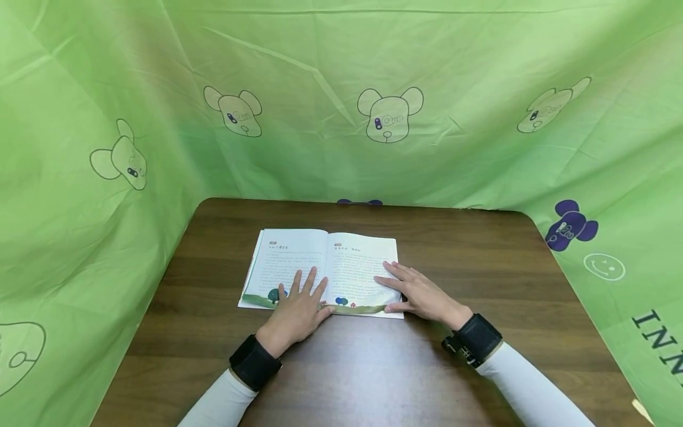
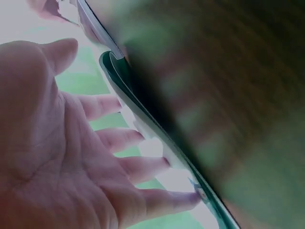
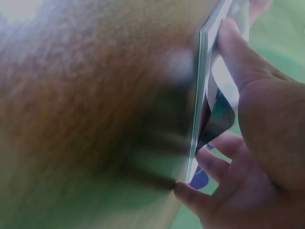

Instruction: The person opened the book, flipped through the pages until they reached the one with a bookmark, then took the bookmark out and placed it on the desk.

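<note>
An open book (image 1: 360, 261) lies on the brown table, with printed text on both pages and a strip of green ground and small trees along the bottom. My left hand (image 1: 299, 309) rests on the lower part of the left page, fingers spread and straight. In the left wrist view, the fingertips of the left hand (image 2: 71, 148) meet the paper, and the book's near edge bows up. My right hand (image 1: 427, 295) lies over the right page's outer edge, its fingers spread. The right wrist view shows a page curling up between thumb and fingers of the right hand (image 3: 257, 129).
The wooden table (image 1: 469, 255) extends around the book on all sides. Behind it and at both sides hangs a green cloth (image 1: 320, 160) printed with cartoon bear heads. A black band (image 1: 255, 363) is on the left wrist, and another black band (image 1: 478, 338) on the right.
</note>
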